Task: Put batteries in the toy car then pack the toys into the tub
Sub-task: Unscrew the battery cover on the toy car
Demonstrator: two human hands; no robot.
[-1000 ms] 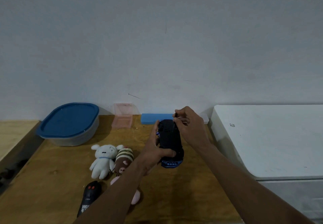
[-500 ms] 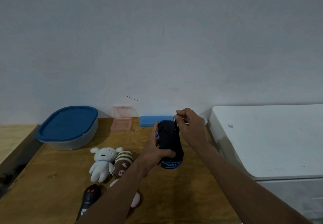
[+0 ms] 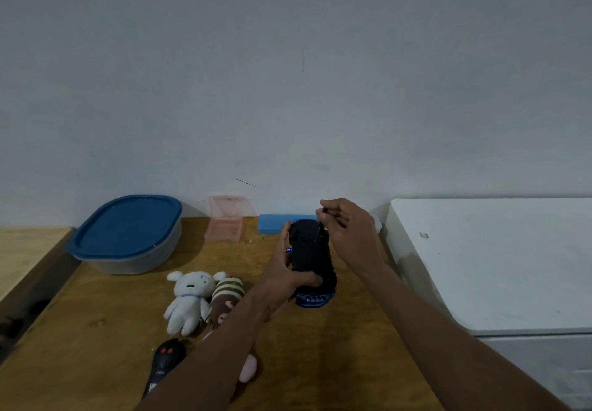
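Note:
My left hand [image 3: 282,279] grips a dark toy car [image 3: 312,257] with a blue bumper. The car is held above the table, its underside toward me. My right hand [image 3: 350,234] is at the car's far end, its fingertips pinched on a small thin dark piece that I cannot identify. The tub [image 3: 131,260], grey with a blue lid on it, stands at the back left. A white plush [image 3: 189,300] and a striped brown plush [image 3: 226,297] lie on the wooden table [image 3: 96,330]. A pink plush [image 3: 249,369] is mostly hidden under my left forearm. No batteries are visible.
A black remote control [image 3: 163,362] lies at the table's front. A clear pink box [image 3: 224,221] and a flat blue box [image 3: 277,223] stand against the wall. A white cabinet top [image 3: 496,266] borders the table on the right, a gap and lower shelf on the left.
Both hands and the car keep nearly the same pose. Only the view has drifted slightly.

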